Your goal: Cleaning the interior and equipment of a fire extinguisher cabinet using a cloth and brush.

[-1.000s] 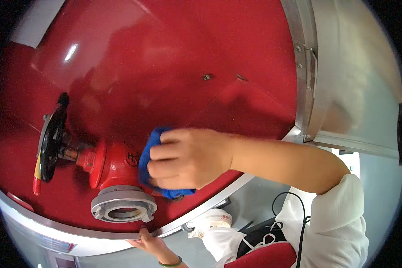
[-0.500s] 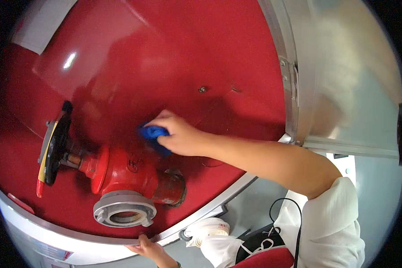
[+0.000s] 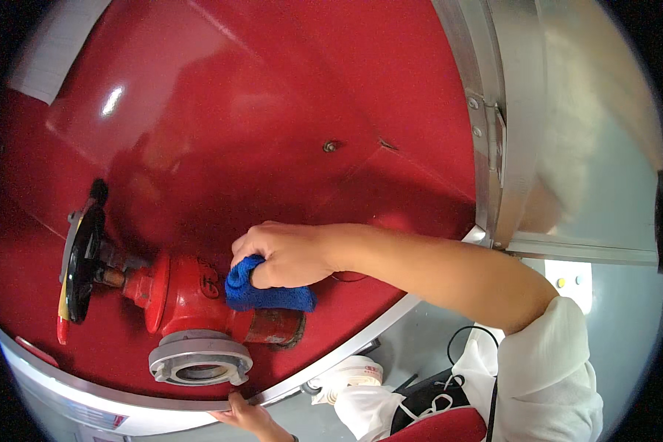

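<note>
Inside a red cabinet (image 3: 390, 88), my right hand (image 3: 291, 254) is closed on a bunched blue cloth (image 3: 272, 296). The cloth hangs at the upper right side of a red hydrant valve (image 3: 188, 295), over part of its body and just above its rusty pipe end (image 3: 276, 328). The valve has a grey metal hose coupling (image 3: 199, 359) facing me and a black handwheel (image 3: 85, 258) on its left. Below the coupling, my left hand (image 3: 247, 418) grips the cabinet's metal front edge (image 3: 191, 404), fingers curled at the lip.
An open metal door (image 3: 582, 147) with a hinged frame stands at the right. A rolled white fire hose (image 3: 353, 376) lies on the grey floor (image 3: 420, 331) below the edge. A paper sheet (image 3: 59, 51) is on the upper left wall. A small bolt (image 3: 331, 146) projects from the back wall.
My right hand has moved down with the blue cloth, from the back wall above the valve to the valve's right side. My left hand stays at the front edge. The view has shifted slightly.
</note>
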`<act>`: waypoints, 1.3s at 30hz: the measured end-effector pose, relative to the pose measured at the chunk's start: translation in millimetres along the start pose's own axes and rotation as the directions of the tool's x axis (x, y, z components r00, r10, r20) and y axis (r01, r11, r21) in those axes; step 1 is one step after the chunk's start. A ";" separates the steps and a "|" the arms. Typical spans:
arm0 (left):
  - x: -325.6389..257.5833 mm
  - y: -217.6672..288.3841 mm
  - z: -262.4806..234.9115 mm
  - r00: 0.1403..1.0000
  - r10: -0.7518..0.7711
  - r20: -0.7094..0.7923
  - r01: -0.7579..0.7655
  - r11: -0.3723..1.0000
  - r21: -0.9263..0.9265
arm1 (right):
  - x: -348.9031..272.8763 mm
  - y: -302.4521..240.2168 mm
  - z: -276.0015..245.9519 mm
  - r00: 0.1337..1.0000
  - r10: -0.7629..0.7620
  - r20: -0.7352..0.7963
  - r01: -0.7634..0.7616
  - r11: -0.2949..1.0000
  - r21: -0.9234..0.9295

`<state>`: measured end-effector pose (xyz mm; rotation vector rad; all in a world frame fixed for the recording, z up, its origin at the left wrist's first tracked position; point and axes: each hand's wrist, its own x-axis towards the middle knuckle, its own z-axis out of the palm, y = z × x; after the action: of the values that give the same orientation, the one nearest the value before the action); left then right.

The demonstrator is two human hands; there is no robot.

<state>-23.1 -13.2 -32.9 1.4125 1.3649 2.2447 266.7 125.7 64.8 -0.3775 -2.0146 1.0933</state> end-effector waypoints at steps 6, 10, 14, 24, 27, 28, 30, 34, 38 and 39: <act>-3.5 5.5 8.0 0.999 -0.012 -0.052 0.012 1.000 0.012 | 21.6 54.9 1.3 0.849 -0.064 -0.525 0.029 0.997 -0.075; -6.0 13.1 14.6 0.999 -0.020 -0.049 0.021 1.000 0.004 | 25.0 51.4 35.6 0.944 -0.065 -0.322 0.047 0.997 -0.063; -6.5 10.3 14.9 0.999 0.012 -0.046 -0.012 1.000 -0.013 | 2.4 17.4 3.3 0.978 0.125 -0.169 -0.131 0.991 -0.024; -10.0 14.2 18.4 0.997 -0.016 -0.071 0.016 1.000 0.000 | 2.1 44.6 21.1 0.988 0.060 -0.144 -0.081 0.986 -0.144; -7.1 9.8 10.6 0.996 -0.064 -0.059 0.064 0.998 -0.003 | -5.0 24.3 10.2 0.978 0.197 -0.072 -0.206 0.969 -0.138; -4.9 10.4 10.5 0.996 -0.055 -0.074 0.055 0.998 -0.004 | -4.5 15.1 3.2 0.981 0.187 -0.060 -0.193 0.971 -0.143; -5.8 12.3 14.5 0.998 0.032 -0.052 -0.035 0.998 -0.057 | -1.6 3.1 -7.6 0.948 0.314 0.058 -0.303 0.941 -0.148; -2.9 -3.7 -2.5 0.999 -0.050 0.000 0.050 0.994 0.097 | -0.7 33.4 0.5 0.973 0.217 -0.077 -0.226 0.964 -0.139; -3.5 -7.2 -2.3 0.999 0.030 0.025 -0.034 0.988 0.149 | -7.3 18.3 1.8 0.960 0.272 0.065 -0.243 0.926 -0.290; -3.9 -3.2 -3.2 0.999 0.037 -0.033 -0.032 0.992 0.125 | -10.8 5.5 -1.4 0.927 0.367 0.081 -0.323 0.888 -0.328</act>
<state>-24.5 -15.5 -38.2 1.4524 1.5282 2.2509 274.1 123.5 55.3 -0.8752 -2.3118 1.0328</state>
